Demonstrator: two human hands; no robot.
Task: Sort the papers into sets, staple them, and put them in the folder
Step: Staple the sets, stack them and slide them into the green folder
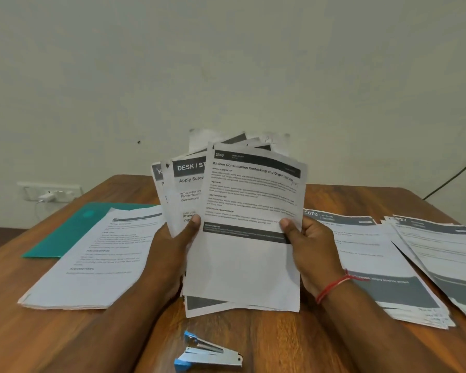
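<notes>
You hold a fanned sheaf of printed white sheets (pixel 242 251) upright over the middle of the brown wooden tabletop (pixel 38 335). Your left hand (pixel 170 249) and right hand (pixel 312 246) each grip a side edge, thumbs on the front. The flat teal folder (pixel 62 232) lies toward the far left corner, partly under a stack of printed pages (pixel 92 259). Two more paper stacks (pixel 382 265) lie side by side along the right edge. The small blue-and-silver stapler (pixel 207 354) sits at the near edge.

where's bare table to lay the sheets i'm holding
Bare wood lies near the front edge, left of the stapler below the left pile, and along the far edge behind the right piles. The right side is crowded.
</notes>
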